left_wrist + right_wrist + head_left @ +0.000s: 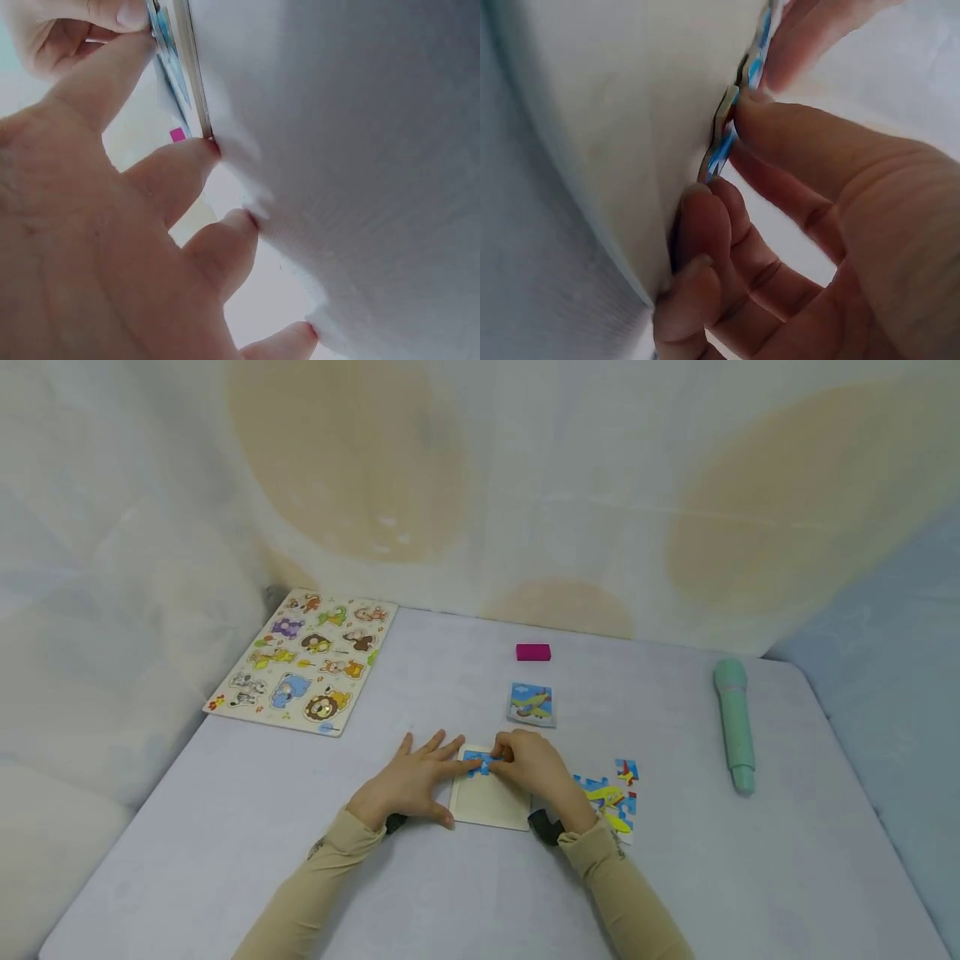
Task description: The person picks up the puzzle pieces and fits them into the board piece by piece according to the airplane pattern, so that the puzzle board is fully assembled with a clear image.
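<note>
Puzzle tray (491, 806): wood-look, smooth, matt. Right of tray: puzzle pieces (609, 797), smooth printed faces. Farther right of tray: microphone-shaped toy (735, 727), smooth plastic-look. Far left of tray: animal board (302, 664), wood-look, smooth printed face. Under tray: tablecloth (420, 877), matt cloth, fine weave.

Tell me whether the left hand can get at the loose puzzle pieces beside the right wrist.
Probably not easily: the right hand and right wrist are between the left hand and the loose puzzle pieces, partly hiding them in the head view.

Beige sleeves (302, 885), black wrist pieces (546, 828)
</note>
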Demonstrator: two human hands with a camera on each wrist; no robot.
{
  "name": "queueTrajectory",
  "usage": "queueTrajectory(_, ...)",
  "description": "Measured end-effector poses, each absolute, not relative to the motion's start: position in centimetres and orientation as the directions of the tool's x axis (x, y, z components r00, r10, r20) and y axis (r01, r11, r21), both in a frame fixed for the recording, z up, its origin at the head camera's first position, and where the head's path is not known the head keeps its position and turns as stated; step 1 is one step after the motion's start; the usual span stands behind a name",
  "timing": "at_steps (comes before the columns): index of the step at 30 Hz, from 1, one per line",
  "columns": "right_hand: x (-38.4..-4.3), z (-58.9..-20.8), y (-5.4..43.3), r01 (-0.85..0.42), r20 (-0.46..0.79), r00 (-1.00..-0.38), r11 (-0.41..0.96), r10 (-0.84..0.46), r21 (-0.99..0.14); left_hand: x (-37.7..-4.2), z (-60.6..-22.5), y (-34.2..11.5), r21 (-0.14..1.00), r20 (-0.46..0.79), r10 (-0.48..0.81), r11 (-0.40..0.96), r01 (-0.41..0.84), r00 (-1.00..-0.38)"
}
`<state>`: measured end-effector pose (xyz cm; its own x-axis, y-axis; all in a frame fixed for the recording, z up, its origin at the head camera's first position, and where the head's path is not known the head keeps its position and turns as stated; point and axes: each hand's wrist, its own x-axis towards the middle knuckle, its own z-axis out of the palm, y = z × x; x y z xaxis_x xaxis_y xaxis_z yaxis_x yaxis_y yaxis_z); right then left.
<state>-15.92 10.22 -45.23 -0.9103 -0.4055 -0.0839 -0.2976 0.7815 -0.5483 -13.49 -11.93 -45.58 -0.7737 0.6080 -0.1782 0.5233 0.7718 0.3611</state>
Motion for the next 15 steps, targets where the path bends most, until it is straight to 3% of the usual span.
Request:
queueTrajectory(9, -15.92, -45.48, 10.36, -0.279, -0.076, -0.917, 0.765, -0.392, -0.58, -13.52, -45.6, -11.79, 0.349, -0.177, 0.616, 0.769, 0.536, -0.768)
queueTrajectory(15, -16.03, -45.68, 10.99, -0.233, -0.106, -0.895, 0.657, -0.433, -0.717, -13.48, -45.67, -12.03, 0.354, -0.186, 0.606, 0.776, 0.522, -0.774)
